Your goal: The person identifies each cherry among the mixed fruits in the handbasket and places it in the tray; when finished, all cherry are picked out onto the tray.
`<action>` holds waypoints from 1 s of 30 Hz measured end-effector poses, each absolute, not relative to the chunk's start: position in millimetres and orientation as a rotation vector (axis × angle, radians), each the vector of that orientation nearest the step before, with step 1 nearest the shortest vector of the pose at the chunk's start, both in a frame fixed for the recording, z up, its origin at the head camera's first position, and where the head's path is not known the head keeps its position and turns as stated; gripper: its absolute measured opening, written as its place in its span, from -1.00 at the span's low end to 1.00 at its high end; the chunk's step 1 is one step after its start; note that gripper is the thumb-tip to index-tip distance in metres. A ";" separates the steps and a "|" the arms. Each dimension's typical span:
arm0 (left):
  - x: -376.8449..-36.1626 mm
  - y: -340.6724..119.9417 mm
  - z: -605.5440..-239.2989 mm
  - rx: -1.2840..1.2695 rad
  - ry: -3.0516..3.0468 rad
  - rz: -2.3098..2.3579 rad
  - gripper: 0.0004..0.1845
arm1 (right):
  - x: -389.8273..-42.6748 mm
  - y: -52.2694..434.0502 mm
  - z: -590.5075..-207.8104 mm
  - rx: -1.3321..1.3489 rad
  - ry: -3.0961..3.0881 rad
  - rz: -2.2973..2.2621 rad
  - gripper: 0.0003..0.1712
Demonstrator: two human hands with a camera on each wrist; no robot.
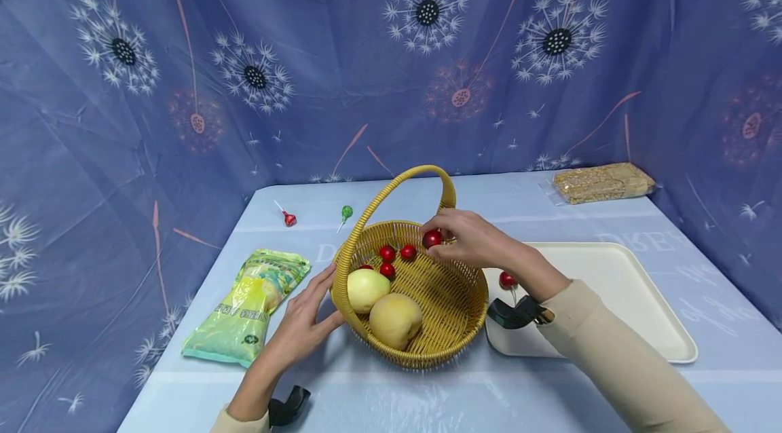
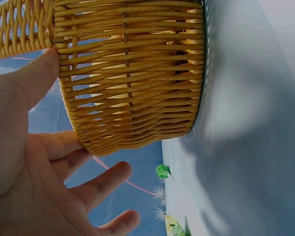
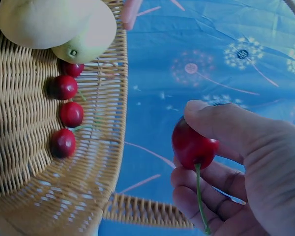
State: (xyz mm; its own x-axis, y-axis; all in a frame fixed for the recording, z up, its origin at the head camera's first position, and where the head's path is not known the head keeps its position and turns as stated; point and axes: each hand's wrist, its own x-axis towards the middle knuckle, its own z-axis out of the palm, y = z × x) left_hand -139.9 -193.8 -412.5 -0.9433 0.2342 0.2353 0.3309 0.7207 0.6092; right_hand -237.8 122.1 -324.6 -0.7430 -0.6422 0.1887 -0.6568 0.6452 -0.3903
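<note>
Tray point(image 1: 629, 297): smooth, cream, round-cornered; the right forearm point(image 1: 580, 314) hides part, so I cannot tell whether more than one stemmed cherry point(image 1: 508, 279) lies there. Basket point(image 1: 449, 297): woven yellow wicker, arched handle, just beside the tray. Left hand point(image 1: 305, 324): fingers extended and spread, touching the basket's outer side. Right hand point(image 1: 467, 237): thumb and fingers pinch a glossy red cherry point(image 1: 431, 239) over the basket's far side. Basket contents: two pale rounded fruits point(image 1: 396, 321); four loose cherries point(image 1: 387, 271), one partly hidden.
</note>
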 end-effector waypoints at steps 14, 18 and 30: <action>-139.2 -193.9 -413.3 -0.465 -2.773 -1.028 -0.21 | -225.0 176.1 -333.8 0.943 -2.709 0.844 -0.58; -139.1 -193.4 -412.7 -0.465 -2.775 -1.036 -0.21 | -223.1 197.9 -345.0 0.879 -2.719 0.834 -0.59; -141.1 -194.8 -415.8 -0.504 -2.732 -0.950 -0.24 | -221.7 248.5 -392.3 0.715 -2.731 0.822 -0.63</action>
State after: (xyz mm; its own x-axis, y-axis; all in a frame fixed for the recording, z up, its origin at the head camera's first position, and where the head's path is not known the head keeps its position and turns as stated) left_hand -141.1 -194.8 -415.8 -0.9206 0.2502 0.2999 0.3823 0.7347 0.5605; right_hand -221.7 248.5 -392.3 -0.8627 -0.3913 0.3204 -0.5032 0.7282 -0.4653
